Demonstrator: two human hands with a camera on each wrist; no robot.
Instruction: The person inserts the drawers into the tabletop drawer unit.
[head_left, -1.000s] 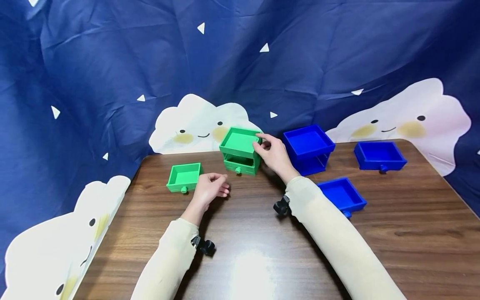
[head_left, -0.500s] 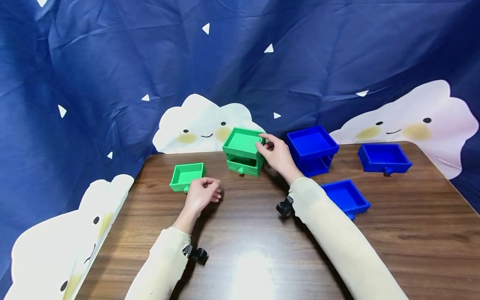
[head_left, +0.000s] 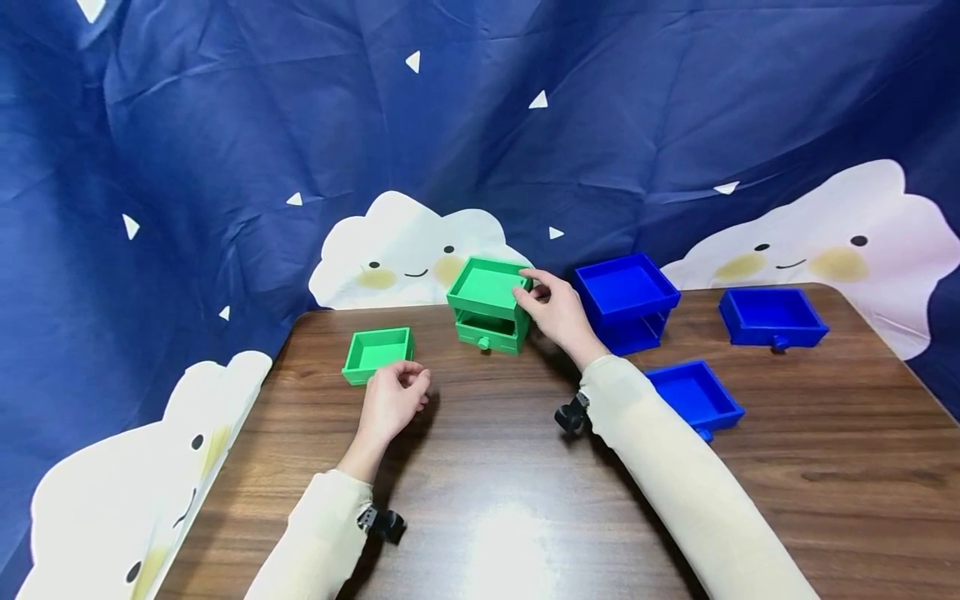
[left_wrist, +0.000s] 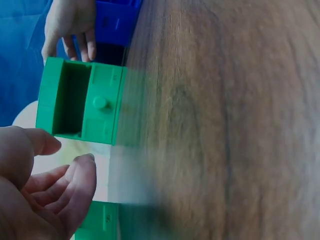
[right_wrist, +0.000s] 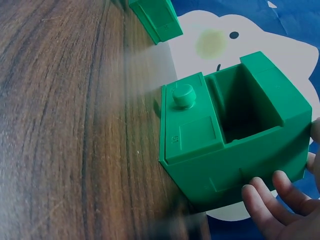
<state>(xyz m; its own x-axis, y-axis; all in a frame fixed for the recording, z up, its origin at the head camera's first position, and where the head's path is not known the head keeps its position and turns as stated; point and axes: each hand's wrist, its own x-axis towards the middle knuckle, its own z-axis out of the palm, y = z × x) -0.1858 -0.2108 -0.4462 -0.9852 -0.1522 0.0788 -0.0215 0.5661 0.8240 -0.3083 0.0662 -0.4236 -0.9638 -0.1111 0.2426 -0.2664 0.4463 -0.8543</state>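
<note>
A small green drawer cabinet [head_left: 491, 292] stands at the table's back, with a tray-like top, a vacant upper slot and a knobbed lower drawer [right_wrist: 192, 120] in place. My right hand [head_left: 558, 315] holds the cabinet's right side near the top, with several fingertips [right_wrist: 257, 197] against the side wall. Part of that hand is cut off in the right wrist view. My left hand [head_left: 393, 400] hovers with loosely curled fingers and nothing between them, in front of a loose green drawer [head_left: 375, 350]. The hand hides that drawer's front in the head view.
Right of the green cabinet stands a blue cabinet [head_left: 626, 287] with vacant slots. Two loose blue drawers lie on the wooden table [head_left: 465, 467]: a nearer drawer [head_left: 697, 396], partly behind the right sleeve, and a farther drawer [head_left: 772, 315]. A blue cloud-patterned cloth [head_left: 480, 125] hangs behind.
My left hand has moved left and toward me, from beside the loose green drawer to in front of it. The right hand stays at the cabinet. The head view has shifted slightly.
</note>
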